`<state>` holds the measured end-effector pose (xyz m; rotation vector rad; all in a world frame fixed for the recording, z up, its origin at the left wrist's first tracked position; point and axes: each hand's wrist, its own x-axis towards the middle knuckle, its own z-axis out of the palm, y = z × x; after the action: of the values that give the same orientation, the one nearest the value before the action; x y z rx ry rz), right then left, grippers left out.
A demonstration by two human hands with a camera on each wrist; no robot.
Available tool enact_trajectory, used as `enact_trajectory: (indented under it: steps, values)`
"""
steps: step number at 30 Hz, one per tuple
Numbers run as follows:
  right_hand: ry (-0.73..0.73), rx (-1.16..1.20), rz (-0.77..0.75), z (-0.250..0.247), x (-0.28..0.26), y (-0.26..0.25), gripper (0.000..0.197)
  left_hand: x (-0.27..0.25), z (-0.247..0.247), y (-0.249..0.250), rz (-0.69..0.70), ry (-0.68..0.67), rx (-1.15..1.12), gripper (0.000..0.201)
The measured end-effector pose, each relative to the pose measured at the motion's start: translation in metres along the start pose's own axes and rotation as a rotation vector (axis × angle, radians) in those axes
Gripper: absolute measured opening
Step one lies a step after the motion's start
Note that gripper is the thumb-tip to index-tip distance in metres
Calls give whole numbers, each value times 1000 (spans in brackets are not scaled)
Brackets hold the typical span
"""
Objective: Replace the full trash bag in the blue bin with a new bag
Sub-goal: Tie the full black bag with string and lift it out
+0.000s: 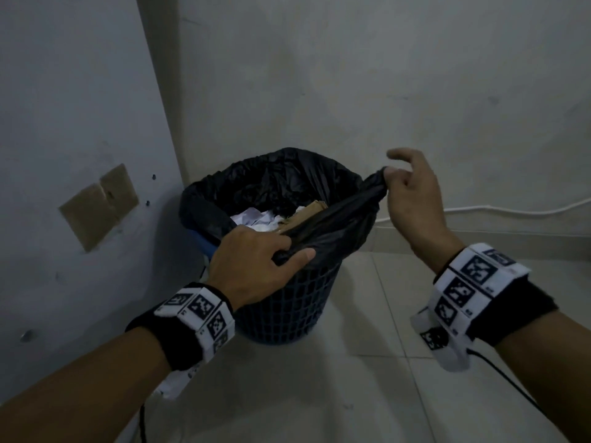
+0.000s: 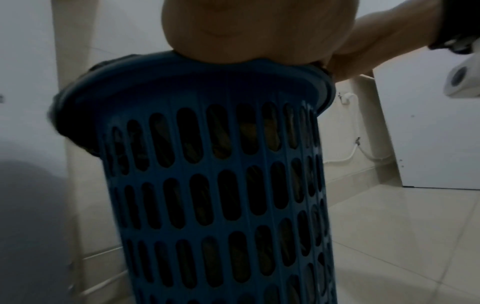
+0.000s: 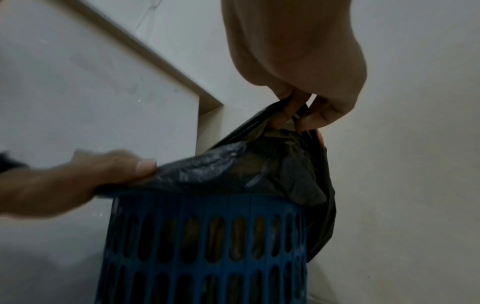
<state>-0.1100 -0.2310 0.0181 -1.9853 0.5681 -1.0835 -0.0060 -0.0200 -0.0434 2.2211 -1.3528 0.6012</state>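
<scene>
We see our left hand point(image 1: 252, 266) gripping the bag point(image 1: 323, 231) at the bin's point(image 1: 287, 311) 6 o'clock rim, right hand point(image 1: 412, 199) pinching it at 3 o'clock

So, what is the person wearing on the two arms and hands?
Both hands are bare, no gloves or sleeves. The left wrist and right wrist each carry a black band wrapped with white panels printed with black square code markers. A white camera housing hangs under each band, and a thin black cable trails from the right one.
</scene>
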Motion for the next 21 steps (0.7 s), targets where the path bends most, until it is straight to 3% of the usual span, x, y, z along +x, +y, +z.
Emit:
enact_trajectory:
  steps: [2, 5, 10, 12, 14, 16, 19, 21]
  values:
    - [-54, -61, -55, 5, -9, -2, 24, 2, -3, -12, 16, 29, -47, 53]
    - [-201, -121, -108, 13, -25, 8, 42, 2, -9, -31, 3, 56, -167, 50]
    - [-522, -421, -333, 28, -43, 27, 66, -1, -17, -49, -280, 89, -274, 58]
    - [-536, -566, -412, 36, -53, 32, 75, 4, -21, -51, -421, 141, -349, 53]
    - [-449, -611, -457, 45, -61, 34, 79, 11, -22, -46, -515, 122, -354, 36]
    - [-387, -646, -467, 50, -63, 34, 81, 14, -22, -34, -475, 125, -232, 10]
    - [-385, -588, -473, 46, -60, 33, 66, 15, -19, -9, -215, 125, -147, 26]
    - [-311, -396, -438, 39, -56, 33, 46, 15, -15, 8, -171, 30, -194, 32]
